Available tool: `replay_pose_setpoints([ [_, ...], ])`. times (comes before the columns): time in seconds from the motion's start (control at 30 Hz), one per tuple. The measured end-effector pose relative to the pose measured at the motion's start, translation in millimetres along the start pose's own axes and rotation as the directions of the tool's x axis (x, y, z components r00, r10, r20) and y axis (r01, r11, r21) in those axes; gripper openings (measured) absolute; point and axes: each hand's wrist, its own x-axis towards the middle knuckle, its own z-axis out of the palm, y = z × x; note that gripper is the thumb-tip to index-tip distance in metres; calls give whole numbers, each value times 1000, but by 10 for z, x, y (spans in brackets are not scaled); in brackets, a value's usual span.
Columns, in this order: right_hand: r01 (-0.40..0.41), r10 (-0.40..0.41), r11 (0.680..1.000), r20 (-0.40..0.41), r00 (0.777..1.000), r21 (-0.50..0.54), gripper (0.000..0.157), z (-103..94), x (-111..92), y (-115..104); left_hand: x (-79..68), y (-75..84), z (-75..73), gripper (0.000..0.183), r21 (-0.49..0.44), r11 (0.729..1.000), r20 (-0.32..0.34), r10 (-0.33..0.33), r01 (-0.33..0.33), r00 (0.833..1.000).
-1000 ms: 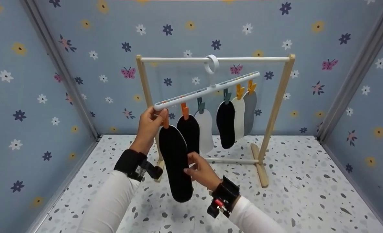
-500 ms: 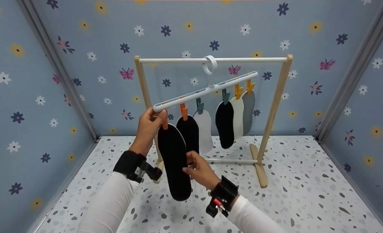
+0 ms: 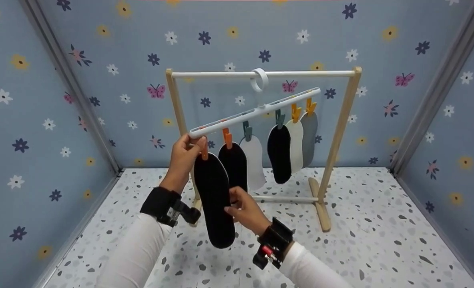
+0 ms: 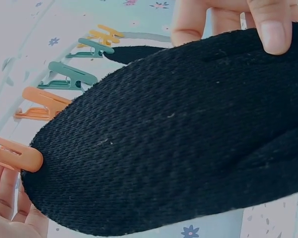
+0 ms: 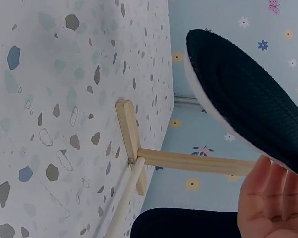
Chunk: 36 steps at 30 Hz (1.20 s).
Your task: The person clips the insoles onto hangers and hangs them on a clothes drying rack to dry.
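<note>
A black insole hangs from an orange clothespin at the near left end of a tilted white hanger. My left hand pinches this clothespin at its top, just under the hanger's end. In the left wrist view the clothespin bites the insole's rounded end. With thumb and fingers my right hand holds the insole by its right edge, about midway down. The right wrist view shows the insole's pale underside along one edge, with fingers behind it.
The hanger's ring hooks over the top rail of a wooden rack. Further along hang another black insole, a white one and several more, on orange, green and yellow clothespins. Patterned walls enclose the speckled floor.
Both hands keep their holds. The lower part of the front insole and the right hand have shifted slightly left; the view has also moved a little.
</note>
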Motion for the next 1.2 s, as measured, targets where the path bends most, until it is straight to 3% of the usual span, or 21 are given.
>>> replay_pose_setpoints([
  [0.23, -17, 17, 1000, -31, 999, -1, 25, -15, -19, 32, -16, -24, 32, 29, 29, 1000, 2, 0, 0, 1000],
  [0.47, -83, 85, 996, -46, 995, 30, 29, -29, -53, 74, -22, -38, 27, 33, 13, 1000, 18, -2, 1, 1000],
  [0.8, -89, 90, 996, -54, 994, 28, 32, -58, -138, 153, -12, -37, 30, 33, -3, 1000, 12, -17, 17, 1000],
  [0.93, -94, 97, 994, -53, 994, 50, 34, -51, -160, 274, -14, -43, 13, 34, 3, 999, -1, -37, 37, 999],
  [1.2, -114, 118, 988, -37, 992, 101, 37, -67, -122, 606, -1, -56, 8, 33, -30, 999, -11, -15, 15, 1000],
])
